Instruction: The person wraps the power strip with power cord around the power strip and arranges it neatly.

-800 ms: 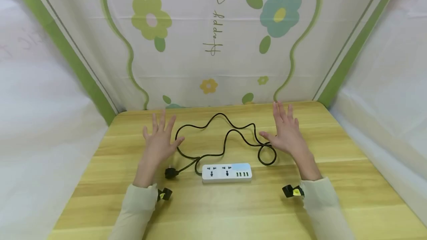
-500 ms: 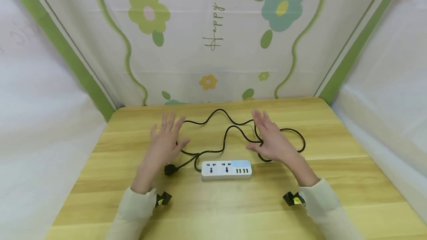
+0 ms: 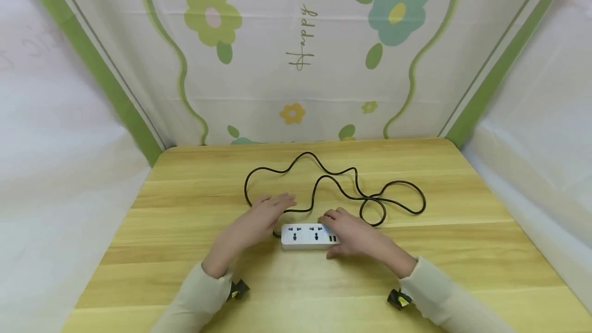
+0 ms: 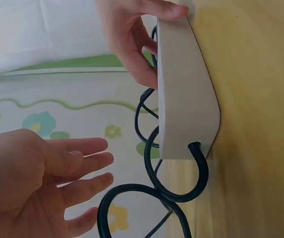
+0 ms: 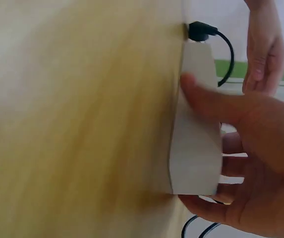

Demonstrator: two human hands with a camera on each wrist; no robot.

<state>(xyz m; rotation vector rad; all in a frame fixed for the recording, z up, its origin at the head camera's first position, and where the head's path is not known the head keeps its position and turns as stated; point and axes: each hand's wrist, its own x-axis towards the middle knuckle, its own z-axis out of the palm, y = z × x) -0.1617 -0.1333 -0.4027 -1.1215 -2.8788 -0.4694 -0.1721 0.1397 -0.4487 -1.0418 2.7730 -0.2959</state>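
Observation:
A white power strip lies on the wooden table, its sockets facing up. My right hand grips its right end, thumb along the near side and fingers over the far side, covering some of the USB ports. Just left of the strip, my left hand hovers above the black cord, fingers extended and holding nothing. The cord leaves the strip's left end, as the left wrist view shows. The black plug appears in the right wrist view beyond the strip; in the head view my left hand hides it.
Behind the strip the cord spreads in loose loops, one reaching right. A printed floral curtain stands along the table's back edge. White sheets hang at both sides. Each wrist carries a small black camera.
Both hands have come inward and down from spread positions above the cord. My right hand now holds the strip's right end; my left hand has moved right towards its left end.

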